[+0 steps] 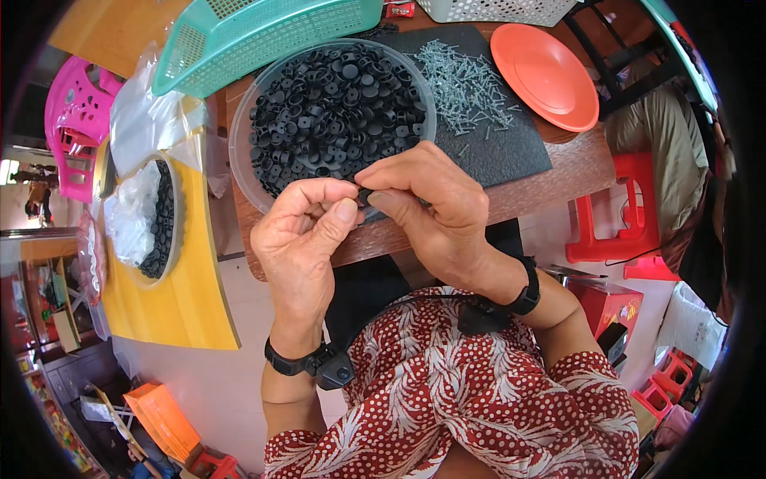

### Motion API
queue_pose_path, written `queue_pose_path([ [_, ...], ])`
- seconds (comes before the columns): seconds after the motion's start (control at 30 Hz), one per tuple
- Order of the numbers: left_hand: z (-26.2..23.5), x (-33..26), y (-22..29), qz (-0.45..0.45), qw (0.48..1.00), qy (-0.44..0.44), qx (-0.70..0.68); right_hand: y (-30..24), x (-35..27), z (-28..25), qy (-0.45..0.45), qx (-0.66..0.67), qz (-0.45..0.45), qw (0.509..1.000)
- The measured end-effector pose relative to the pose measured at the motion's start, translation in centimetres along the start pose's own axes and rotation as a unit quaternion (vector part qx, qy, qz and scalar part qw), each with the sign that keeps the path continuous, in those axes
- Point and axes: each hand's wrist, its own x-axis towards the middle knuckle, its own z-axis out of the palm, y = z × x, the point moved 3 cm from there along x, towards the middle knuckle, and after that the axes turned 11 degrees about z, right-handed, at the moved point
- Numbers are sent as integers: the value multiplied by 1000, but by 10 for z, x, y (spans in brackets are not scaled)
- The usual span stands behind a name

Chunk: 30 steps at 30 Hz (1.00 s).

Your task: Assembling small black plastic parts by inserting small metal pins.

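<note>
My left hand [299, 247] and my right hand [447, 211] meet over the near rim of a round clear tub [239, 152]. Thumb and forefinger are pinched together on each hand. Between the fingertips shows a small black plastic part [364, 195], mostly covered by the fingers, so its exact form is hard to make out. Heaped in the tub are many small black round plastic caps [335, 112]. A loose pile of small silver screws [463, 84] lies on a dark mat [515, 152], beyond my right hand.
Behind the tub stands a green plastic basket [263, 44]. An orange plate [546, 76] is at the table's far right, with a white basket [499, 9] behind. On a yellow table [195, 295] at left sits another tub [177, 215]. A red stool [586, 239] stands at right.
</note>
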Motion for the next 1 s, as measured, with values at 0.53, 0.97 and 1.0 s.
queue_pose_path([
  [0.53,5,4,-8,-45,994,-33,-98,-1,-2,-4,46,99,112,988],
  [0.97,-9,8,-7,-20,997,-57,-55,37,5,-61,12,-218,-3,976],
  [1.0,-9,8,-7,-16,996,-57,-61,44,6,-69,6,-238,-18,971],
])
